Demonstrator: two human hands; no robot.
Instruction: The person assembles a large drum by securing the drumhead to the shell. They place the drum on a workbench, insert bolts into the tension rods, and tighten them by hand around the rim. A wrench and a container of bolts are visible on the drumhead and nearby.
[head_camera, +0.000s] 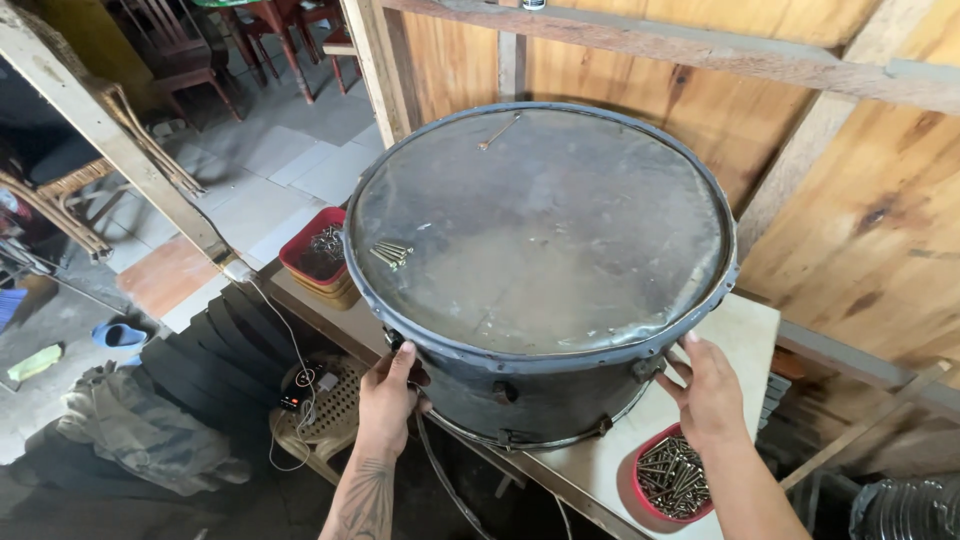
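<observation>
Both hands steadying the drum (540, 270) on the worktop (740, 330).

My left hand (385, 400) and right hand (708, 392) lie open against its shell; turning it next needs care, since loose screws (391, 253) lie on the skin.

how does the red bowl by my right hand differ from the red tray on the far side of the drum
The red bowl is round and heaped with long screws; the red tray is squarish and holds only a small cluster of metal bits. The bowl stands alone on the table near the right hand; the tray sits stacked on another container beyond the left hand, partly hidden by the drum. Both are red and hold hardware.
</observation>
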